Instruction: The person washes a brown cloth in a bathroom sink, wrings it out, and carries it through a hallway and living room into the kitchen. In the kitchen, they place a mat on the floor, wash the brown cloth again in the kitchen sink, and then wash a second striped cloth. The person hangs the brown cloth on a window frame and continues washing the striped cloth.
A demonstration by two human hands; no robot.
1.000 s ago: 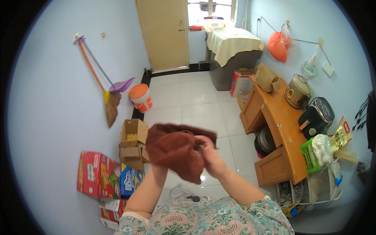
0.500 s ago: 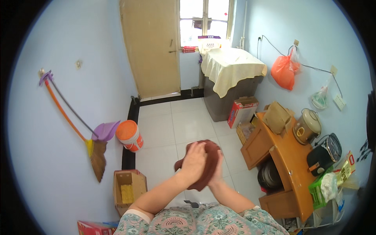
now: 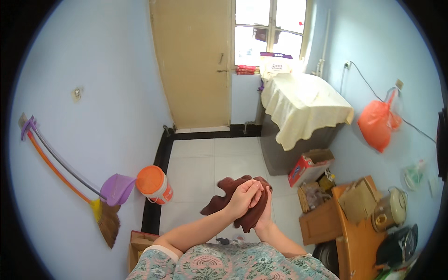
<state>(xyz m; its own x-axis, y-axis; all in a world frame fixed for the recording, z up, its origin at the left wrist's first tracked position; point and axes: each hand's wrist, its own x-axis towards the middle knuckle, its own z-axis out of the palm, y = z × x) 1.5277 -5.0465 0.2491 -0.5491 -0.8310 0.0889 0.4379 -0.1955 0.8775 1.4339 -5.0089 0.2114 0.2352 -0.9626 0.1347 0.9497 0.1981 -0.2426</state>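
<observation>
Both hands clasp a crumpled dark-brown terry cloth (image 3: 242, 200) at picture centre: the left hand (image 3: 243, 196) curls shut over it, the right hand (image 3: 266, 205) grips beneath. An orange lidded plastic bucket (image 3: 154, 184) stands at nine o'clock. Gathering loose corners inward should keep the bundle tight.

pretty open in front of the hands, bare white tile floor (image 3: 205, 163) runs up to the door (image 3: 193, 65). left side gets tight: orange bucket (image 3: 154, 184), purple dustpan (image 3: 116, 187) and broom (image 3: 108, 224) along the wall. right is crowded by the cloth-covered cabinet (image 3: 298, 116), red box (image 3: 305, 167) and wooden table (image 3: 359, 228)
</observation>
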